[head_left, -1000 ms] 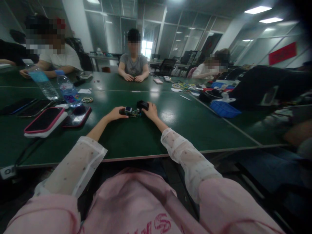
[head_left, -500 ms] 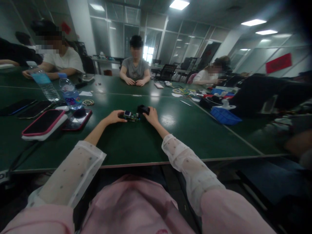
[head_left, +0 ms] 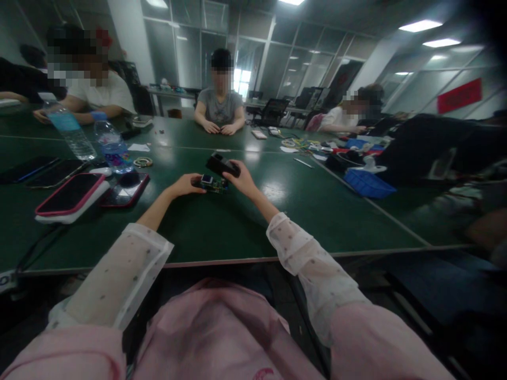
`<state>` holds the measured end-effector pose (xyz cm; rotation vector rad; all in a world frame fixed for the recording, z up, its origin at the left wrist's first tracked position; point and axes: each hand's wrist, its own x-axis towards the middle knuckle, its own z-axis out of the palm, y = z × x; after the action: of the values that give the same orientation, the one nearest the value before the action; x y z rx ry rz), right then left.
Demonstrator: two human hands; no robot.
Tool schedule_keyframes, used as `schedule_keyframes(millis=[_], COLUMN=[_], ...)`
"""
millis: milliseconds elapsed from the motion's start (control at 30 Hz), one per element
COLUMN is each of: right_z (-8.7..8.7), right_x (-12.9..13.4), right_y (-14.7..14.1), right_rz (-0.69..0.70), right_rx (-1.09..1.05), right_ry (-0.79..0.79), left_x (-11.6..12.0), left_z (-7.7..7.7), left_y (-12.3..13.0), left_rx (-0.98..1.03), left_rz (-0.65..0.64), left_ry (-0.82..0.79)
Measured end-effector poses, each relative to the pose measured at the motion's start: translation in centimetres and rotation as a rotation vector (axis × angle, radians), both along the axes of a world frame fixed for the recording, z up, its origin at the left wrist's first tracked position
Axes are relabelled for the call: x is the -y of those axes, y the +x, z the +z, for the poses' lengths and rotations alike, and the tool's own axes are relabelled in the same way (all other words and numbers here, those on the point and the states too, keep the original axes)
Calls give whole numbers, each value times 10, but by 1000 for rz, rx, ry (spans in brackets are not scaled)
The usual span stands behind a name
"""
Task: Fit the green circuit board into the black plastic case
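My left hand (head_left: pixel 187 184) grips the left end of a green circuit board (head_left: pixel 216 184) that carries a small screen (head_left: pixel 206 179). My right hand (head_left: pixel 241 178) is closed on a black box-shaped case (head_left: pixel 223 164), held tilted just above and behind the board's right part. The case partly covers the board from my view, and I cannot tell whether the two touch. Both hands are over the green table, a little beyond its near edge.
Phones (head_left: pixel 73 195), a second phone (head_left: pixel 129 189) and water bottles (head_left: pixel 111 142) stand at the left, near a tape roll (head_left: pixel 143 162). A blue basket (head_left: pixel 368 183), a pen (head_left: pixel 303 163) and tangled wires (head_left: pixel 303 144) lie right. Across the table sits a person (head_left: pixel 220 100).
My right hand has lifted the black case and brought it left, from beside the board to above it. My left hand has stayed nearly in place with the board.
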<state>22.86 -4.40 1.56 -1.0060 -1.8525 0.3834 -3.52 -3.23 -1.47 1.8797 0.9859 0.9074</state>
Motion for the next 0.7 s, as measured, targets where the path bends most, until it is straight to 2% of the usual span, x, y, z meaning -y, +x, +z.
schedule_keyframes(millis=[167,367,533,633,700], right_z=[0,-4,-6,-10,-17], right_x=[9,12,11,7,4], right_y=[-7,-9,-9,-7,-7], right_rz=[104,120,153,173,208], right_rx=[54,109,119,125,167], right_ry=[62,48,108,119,71], left_x=[1,4,1,0,-1], left_z=[-1,2,0,-2,-2], left_y=[0,0,-1,-1,-1], left_rx=[31,11,28,10,-9], left_rz=[10,32,41,43,51], left_ry=[-13,-25,-12,16,41])
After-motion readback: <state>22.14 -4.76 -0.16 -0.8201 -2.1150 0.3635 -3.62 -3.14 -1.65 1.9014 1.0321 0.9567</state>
